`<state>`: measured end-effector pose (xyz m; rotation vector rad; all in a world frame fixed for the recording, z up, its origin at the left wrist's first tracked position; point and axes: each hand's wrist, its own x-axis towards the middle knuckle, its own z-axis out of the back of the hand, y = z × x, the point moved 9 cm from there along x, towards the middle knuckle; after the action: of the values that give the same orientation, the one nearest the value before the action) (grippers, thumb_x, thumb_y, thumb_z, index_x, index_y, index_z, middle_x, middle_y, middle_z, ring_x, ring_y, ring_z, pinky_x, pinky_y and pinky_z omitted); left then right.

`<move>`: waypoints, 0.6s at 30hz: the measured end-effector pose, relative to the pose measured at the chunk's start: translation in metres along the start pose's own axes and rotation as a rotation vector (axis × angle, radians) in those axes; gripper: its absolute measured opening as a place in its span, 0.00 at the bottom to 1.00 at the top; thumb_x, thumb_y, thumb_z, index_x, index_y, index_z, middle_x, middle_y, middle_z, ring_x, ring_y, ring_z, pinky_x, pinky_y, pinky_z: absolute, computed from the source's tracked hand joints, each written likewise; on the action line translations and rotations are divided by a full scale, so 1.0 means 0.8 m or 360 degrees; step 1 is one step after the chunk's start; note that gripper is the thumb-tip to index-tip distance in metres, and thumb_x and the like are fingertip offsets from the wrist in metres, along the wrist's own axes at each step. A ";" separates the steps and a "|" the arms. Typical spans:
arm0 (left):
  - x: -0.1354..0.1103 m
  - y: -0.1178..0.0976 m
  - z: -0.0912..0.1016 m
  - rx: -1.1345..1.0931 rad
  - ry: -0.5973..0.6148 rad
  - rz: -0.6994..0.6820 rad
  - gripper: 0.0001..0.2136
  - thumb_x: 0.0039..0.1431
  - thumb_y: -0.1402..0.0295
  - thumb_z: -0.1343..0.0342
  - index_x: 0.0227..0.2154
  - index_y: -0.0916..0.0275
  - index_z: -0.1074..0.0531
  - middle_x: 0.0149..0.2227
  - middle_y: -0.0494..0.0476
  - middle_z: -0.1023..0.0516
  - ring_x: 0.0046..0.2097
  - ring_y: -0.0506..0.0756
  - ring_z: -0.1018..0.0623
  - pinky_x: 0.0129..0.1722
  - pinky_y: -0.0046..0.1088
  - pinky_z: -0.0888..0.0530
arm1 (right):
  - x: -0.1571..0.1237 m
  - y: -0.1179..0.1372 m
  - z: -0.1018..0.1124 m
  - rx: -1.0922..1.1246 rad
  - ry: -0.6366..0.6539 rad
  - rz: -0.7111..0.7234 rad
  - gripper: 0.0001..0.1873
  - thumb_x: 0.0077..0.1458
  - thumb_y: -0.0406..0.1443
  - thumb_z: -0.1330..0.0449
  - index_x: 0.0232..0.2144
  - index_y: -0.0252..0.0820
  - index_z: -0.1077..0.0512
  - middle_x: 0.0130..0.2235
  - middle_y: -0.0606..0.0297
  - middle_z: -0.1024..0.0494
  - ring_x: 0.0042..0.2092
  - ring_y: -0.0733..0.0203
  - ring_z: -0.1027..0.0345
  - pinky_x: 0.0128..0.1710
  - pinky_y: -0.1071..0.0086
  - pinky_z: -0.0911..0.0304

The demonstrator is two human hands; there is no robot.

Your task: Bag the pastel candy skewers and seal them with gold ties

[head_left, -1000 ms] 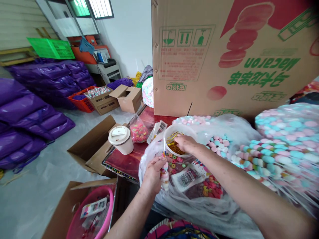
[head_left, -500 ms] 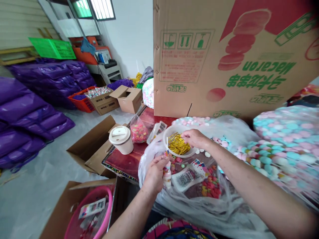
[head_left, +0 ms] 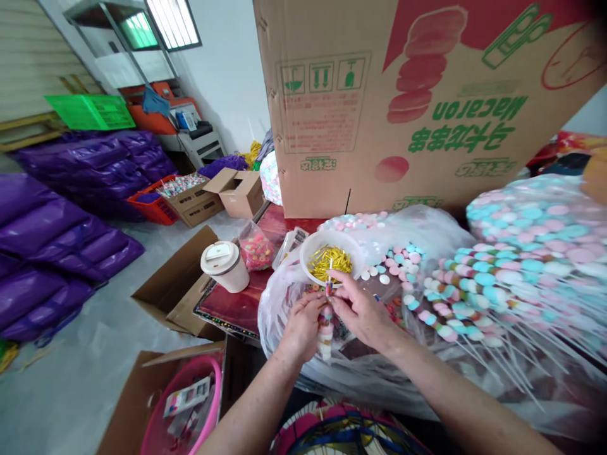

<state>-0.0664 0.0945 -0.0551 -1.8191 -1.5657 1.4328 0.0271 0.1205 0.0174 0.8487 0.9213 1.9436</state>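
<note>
In the head view my left hand (head_left: pixel 304 323) is closed around a wrapped candy stick (head_left: pixel 325 338), pastel pieces in a clear printed bag with a white stick pointing up. My right hand (head_left: pixel 363 311) pinches the gathered neck of the bag, its index finger stretched out beside the stick. Whether a gold tie sits between these fingers is too small to make out. Just beyond both hands stands a white bowl (head_left: pixel 358 253) of gold twist ties (head_left: pixel 327 262). Loose red and yellow candy pieces lie partly hidden under my right hand.
Pastel candy skewers (head_left: pixel 478 284) are heaped on clear plastic at the right. A large carton (head_left: pixel 327 183) rises behind the bowl. A lidded white cup (head_left: pixel 226 268) and a bag of candy rings (head_left: pixel 256 248) stand left. A pink basket (head_left: pixel 215 392) sits in a box below.
My right hand has left the bowl of gold ties and come to the bag's neck, meeting my left hand. The view has turned slightly to the right.
</note>
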 end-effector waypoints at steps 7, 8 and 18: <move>-0.017 -0.002 -0.020 -0.0145 0.0376 -0.0039 0.10 0.41 0.69 0.36 0.31 0.65 0.23 0.26 0.51 0.26 0.25 0.47 0.31 0.26 0.22 0.34 | -0.015 0.020 0.023 -0.0272 -0.0286 0.0135 0.16 0.58 0.33 0.51 0.49 0.38 0.37 0.27 0.64 0.23 0.29 0.60 0.28 0.30 0.70 0.36; -0.018 -0.002 -0.022 -0.0125 0.0420 -0.0046 0.10 0.42 0.68 0.35 0.30 0.65 0.23 0.26 0.51 0.26 0.25 0.47 0.31 0.25 0.22 0.34 | -0.016 0.022 0.023 -0.0329 -0.0316 0.0152 0.15 0.58 0.33 0.51 0.48 0.38 0.36 0.27 0.63 0.22 0.29 0.60 0.27 0.30 0.70 0.35; -0.021 -0.017 -0.033 0.0023 0.0564 -0.0132 0.17 0.42 0.58 0.32 0.21 0.67 0.29 0.19 0.48 0.33 0.19 0.44 0.38 0.19 0.21 0.42 | -0.023 0.029 0.025 0.0064 -0.0162 -0.0031 0.07 0.57 0.33 0.49 0.39 0.40 0.33 0.27 0.67 0.24 0.29 0.64 0.30 0.29 0.73 0.36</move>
<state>-0.0497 0.0928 -0.0252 -1.8530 -1.4260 1.0138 0.0427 0.1008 0.0430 0.9495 0.9074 1.8528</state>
